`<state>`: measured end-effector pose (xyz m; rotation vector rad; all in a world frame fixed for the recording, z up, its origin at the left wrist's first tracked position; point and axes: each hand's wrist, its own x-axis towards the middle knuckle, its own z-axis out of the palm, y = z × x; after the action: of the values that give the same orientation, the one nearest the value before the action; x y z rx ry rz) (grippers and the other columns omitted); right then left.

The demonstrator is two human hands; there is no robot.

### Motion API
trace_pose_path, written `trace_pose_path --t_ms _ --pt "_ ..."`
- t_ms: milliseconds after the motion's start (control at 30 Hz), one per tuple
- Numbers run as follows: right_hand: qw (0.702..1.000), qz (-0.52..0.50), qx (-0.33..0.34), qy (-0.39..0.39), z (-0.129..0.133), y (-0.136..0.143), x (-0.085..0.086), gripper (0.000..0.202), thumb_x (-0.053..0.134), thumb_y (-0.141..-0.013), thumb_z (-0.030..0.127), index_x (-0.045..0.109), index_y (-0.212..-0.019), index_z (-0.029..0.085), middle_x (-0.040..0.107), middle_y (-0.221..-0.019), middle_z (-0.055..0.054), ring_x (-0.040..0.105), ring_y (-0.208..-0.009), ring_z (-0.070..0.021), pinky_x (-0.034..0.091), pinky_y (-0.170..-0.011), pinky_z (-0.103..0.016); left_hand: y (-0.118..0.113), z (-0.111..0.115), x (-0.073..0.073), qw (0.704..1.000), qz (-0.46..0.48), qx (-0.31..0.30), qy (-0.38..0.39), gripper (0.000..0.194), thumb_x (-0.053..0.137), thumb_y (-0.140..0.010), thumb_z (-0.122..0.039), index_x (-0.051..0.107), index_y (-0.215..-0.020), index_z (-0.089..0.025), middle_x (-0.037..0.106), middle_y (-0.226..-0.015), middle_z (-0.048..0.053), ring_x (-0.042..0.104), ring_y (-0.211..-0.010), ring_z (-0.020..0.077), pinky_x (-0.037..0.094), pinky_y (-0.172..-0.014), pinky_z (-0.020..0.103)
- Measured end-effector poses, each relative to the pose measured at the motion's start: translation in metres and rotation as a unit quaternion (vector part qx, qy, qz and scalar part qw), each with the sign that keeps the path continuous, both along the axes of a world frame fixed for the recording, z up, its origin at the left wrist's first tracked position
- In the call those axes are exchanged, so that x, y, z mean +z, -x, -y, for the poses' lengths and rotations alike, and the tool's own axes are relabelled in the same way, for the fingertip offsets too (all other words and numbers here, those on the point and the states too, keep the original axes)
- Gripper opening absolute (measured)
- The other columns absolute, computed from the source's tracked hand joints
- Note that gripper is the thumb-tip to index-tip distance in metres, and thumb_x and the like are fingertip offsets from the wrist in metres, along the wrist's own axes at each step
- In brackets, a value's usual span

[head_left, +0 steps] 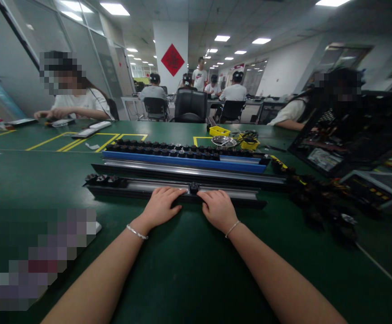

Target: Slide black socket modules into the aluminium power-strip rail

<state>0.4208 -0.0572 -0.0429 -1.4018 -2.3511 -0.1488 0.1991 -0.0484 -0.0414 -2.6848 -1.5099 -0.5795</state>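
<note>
A long black channel-shaped rail (155,186) with a shiny inner face lies across the table in front of me. One small black block (193,187), which looks like a socket module, sits in its channel between my hands. My left hand (162,205) rests on the rail, fingers stretched and thumb apart, its index fingertip close to the block's left side. From the other side, my right hand (219,209) lies on the rail with fingers extended, its fingertips near the block's right side. Several similar dark modules (106,180) fill the rail's left end.
Behind lie another black rail (189,171) and a blue rail (182,160) with rows of black modules. Dark parts (321,202) are heaped at right, near an open computer case (331,139). A blurred-out slab (47,261) lies front left. Co-workers sit at both sides.
</note>
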Motion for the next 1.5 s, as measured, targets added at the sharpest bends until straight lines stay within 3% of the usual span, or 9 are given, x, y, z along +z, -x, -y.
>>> trace_pose_path --t_ms 1500 --pt "0.998 0.046 -0.032 -0.001 0.002 -0.016 0.007 0.032 0.042 -0.083 0.021 0.057 -0.112 0.025 0.065 -0.097 -0.005 0.055 -0.09 -0.0185 0.034 -0.085 -0.031 0.002 0.0 -0.001 1.0 0.005 -0.001 -0.001 0.052 0.056 -0.077 -0.031 0.044 -0.128 -0.031 0.059 -0.12 0.001 0.048 -0.112 0.0229 0.031 -0.095 0.041"
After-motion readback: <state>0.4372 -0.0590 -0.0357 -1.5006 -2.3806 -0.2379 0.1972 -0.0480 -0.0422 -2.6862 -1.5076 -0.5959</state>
